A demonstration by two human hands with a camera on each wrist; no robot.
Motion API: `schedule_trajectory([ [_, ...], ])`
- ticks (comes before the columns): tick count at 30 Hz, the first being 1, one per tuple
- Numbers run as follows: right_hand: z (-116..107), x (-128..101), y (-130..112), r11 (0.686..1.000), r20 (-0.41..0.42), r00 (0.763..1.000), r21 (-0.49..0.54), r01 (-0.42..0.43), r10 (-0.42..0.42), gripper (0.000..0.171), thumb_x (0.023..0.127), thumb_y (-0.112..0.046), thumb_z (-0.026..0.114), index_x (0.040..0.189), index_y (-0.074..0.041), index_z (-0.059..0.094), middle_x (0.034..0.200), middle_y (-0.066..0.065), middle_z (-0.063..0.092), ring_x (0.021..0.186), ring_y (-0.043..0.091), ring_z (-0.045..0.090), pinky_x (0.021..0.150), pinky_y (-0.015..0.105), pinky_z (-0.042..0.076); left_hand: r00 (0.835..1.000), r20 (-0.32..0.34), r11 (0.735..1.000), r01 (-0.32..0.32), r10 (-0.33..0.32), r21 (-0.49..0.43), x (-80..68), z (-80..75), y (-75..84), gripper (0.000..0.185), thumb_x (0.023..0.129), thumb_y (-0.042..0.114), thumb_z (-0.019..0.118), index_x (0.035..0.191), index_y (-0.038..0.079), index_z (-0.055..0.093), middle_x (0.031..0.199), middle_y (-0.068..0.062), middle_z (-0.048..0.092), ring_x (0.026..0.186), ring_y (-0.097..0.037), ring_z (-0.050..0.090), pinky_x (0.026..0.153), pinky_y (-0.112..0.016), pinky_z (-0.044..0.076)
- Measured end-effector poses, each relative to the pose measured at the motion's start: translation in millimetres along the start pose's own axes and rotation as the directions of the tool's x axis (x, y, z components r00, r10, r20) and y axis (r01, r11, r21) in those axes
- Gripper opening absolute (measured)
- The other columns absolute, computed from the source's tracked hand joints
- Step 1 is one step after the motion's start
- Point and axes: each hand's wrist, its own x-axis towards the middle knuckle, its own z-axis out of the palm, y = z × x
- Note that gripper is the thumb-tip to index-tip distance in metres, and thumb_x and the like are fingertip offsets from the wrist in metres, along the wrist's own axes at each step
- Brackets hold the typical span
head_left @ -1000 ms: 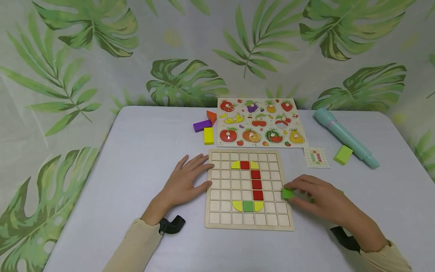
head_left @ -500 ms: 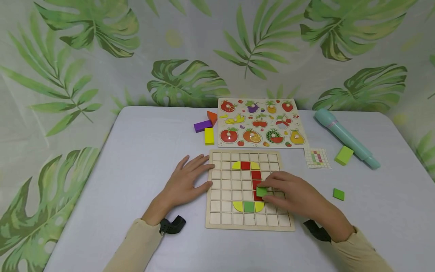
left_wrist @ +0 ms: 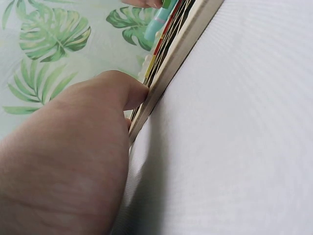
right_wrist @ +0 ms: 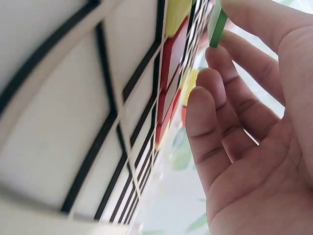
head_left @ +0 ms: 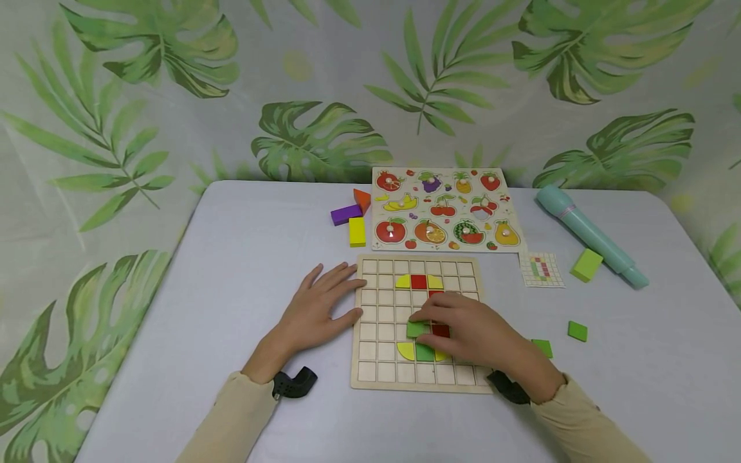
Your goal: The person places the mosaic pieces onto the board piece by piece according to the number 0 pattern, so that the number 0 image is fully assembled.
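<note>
A wooden grid board [head_left: 370, 372] lies flat on the table, with red, yellow and green tiles set in some squares. My right hand [head_left: 471, 326] is over it and pinches a green square tile [head_left: 415, 329] between thumb and fingertips, just above the green tile in the lower row. In the right wrist view the held tile [right_wrist: 218, 27] stands on edge between thumb and forefinger; the other fingers curve loosely. My left hand [head_left: 317, 310] rests at the board's left edge, fingers spread. The left wrist view has its thumb [left_wrist: 134, 93] touching the board's side [left_wrist: 181, 58].
Two loose green tiles, one of them a square tile [head_left: 577, 331], lie right of the board. Behind are a fruit puzzle [head_left: 419, 215], a pattern card [head_left: 542, 270], a green block [head_left: 586, 265], a teal toy microphone [head_left: 590, 235], and purple, yellow and orange blocks [head_left: 357, 232].
My right hand has carried the green tile leftward from the board's right edge to over its lower middle, uncovering loose green tiles on the table. My left hand stays in place.
</note>
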Motion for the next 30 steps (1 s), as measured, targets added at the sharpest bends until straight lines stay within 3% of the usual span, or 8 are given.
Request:
schedule_trajectory([
  [6,4.2,7.9,-5.4,1.0,0.033,0.999,0.009,0.007,-0.007,0.028,0.09,-0.04,0.079,0.115,-0.027,0.078,0.11,-0.013,0.068,0.101,0.006,0.06,0.087,0.031,0.058,1.0,0.006,1.0,0.004,-0.004,0.004,0.3,0.3,0.6,0.052,0.099,0.046,0.062,0.146,0.024,0.059,0.163,-0.001,0.043,0.155,-0.02,0.031,0.13,-0.051,0.011],
  [13,7.5,11.7,-6.5,1.0,0.053,0.999,0.016,0.009,-0.01,0.026,0.089,-0.037,0.081,0.114,-0.026,0.079,0.108,-0.012,0.069,0.089,0.004,0.058,0.077,0.025,0.054,1.0,0.013,1.0,0.006,-0.006,0.008,1.2,0.2,1.3,0.053,0.099,0.047,0.061,0.147,0.024,0.058,0.164,-0.001,0.042,0.156,-0.02,0.03,0.13,-0.051,0.011],
  [30,8.8,10.8,-4.7,1.0,0.079,0.997,0.009,0.011,-0.012,0.027,0.093,-0.033,0.078,0.119,-0.025,0.078,0.114,-0.012,0.07,0.101,0.006,0.061,0.087,0.031,0.058,1.0,0.013,1.0,0.006,-0.006,-0.004,0.0,-1.9,1.6,0.053,0.099,0.046,0.062,0.146,0.023,0.059,0.163,-0.002,0.043,0.156,-0.02,0.03,0.13,-0.051,0.011],
])
